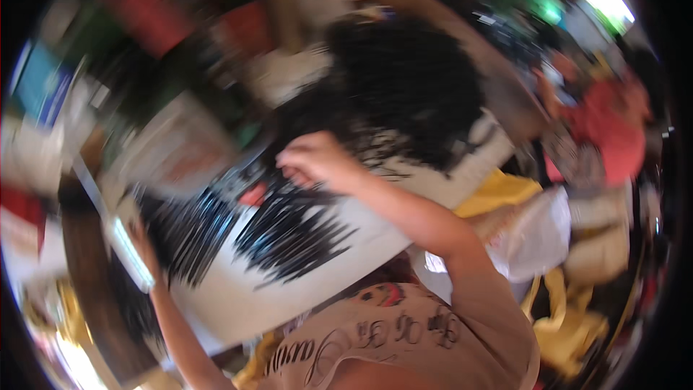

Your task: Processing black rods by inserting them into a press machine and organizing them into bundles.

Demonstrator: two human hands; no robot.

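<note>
My right hand point(315, 159) is over the middle of a white tabletop point(375, 225), its fingers curled closed; blur hides whatever may be between them. Just below it lies a spread of thin black strips point(292, 242), pointing roughly the same way. A second bunch of black strips point(189, 235) lies to the left, close to my left hand point(142, 240). That hand is at the table's left side, partly covered by a glowing tube lamp point(133, 254), and its fingers are smeared. A small red piece point(253, 194) sits between the two bunches.
A large heap of black strips point(404, 79) fills the far part of the table, against a brown wooden edge point(498, 87). Behind the left bunch stands a pale, box-like container point(180, 146). White and yellow bags point(530, 235) hang at the right. A person in red point(610, 130) is farther right.
</note>
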